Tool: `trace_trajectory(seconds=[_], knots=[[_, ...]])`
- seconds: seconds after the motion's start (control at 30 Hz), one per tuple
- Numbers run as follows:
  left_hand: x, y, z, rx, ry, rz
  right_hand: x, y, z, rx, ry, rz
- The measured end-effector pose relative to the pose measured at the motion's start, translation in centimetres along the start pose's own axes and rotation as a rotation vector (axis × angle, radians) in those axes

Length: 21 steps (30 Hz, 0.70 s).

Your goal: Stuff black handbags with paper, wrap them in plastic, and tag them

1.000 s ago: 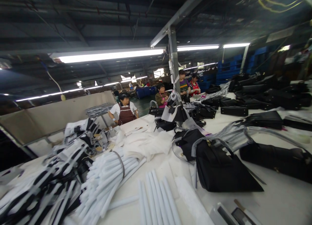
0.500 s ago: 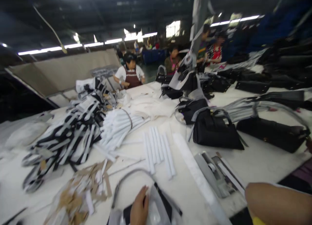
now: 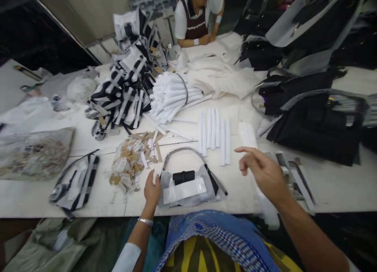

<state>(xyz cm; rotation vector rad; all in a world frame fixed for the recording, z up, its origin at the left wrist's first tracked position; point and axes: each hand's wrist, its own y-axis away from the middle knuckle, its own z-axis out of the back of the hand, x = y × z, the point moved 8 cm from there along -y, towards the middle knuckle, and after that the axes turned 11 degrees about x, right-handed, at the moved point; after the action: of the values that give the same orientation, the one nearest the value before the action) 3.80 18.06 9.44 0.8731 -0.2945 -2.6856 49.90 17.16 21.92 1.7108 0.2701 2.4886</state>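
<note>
A handbag (image 3: 216, 185) with a grey-wrapped arched handle (image 3: 185, 149) lies before me near the table's front edge, partly covered in translucent wrapping. On it rest a small black roll (image 3: 183, 177) and a flat white packet (image 3: 185, 191). At the bag's left edge is my left hand (image 3: 152, 188), fingers loosely apart; whether it touches the bag is unclear. My right hand (image 3: 260, 170) hovers to the right of the bag, index finger stretched out and the others bent, with nothing visible in it. White padded tubes (image 3: 214, 128) lie in a row beyond the handle.
Brown and white scraps (image 3: 126, 166) heap left of the bag, near another wrapped bag (image 3: 76, 183). Behind stand a bundle of white tubes (image 3: 171, 93) and piled black straps (image 3: 126, 95). Black handbags (image 3: 315, 126) crowd the right. A co-worker (image 3: 197, 18) is across the table.
My view has tilted down and shifted right. My right hand has come in from the right edge over the table. My left hand has moved from the bag's top to its left edge.
</note>
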Motion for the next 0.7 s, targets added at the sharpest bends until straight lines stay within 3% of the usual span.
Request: trace_trajectory(seconds=[0.1, 0.17, 0.3, 0.47, 0.7], knots=[[3.1, 0.0, -0.5, 0.029, 0.01, 0.132, -7.1, -0.8, -6.6, 0.204, 0.156, -0.224], [4.4, 0.0, -1.4, 0.072, 0.025, 0.191, -11.1, -0.5, -10.4, 0.24, 0.215, -0.268], [5.2, 0.3, -3.5, 0.172, 0.06, 0.23, -15.2, 0.9, -15.1, 0.269, 0.262, -0.27], [4.8, 0.5, -5.2, 0.267, 0.082, 0.228, -15.9, 0.9, -16.0, 0.26, 0.263, -0.278], [3.3, 0.6, -5.8, 0.349, 0.112, 0.185, -17.6, 1.7, -14.1, 0.214, 0.215, -0.248]])
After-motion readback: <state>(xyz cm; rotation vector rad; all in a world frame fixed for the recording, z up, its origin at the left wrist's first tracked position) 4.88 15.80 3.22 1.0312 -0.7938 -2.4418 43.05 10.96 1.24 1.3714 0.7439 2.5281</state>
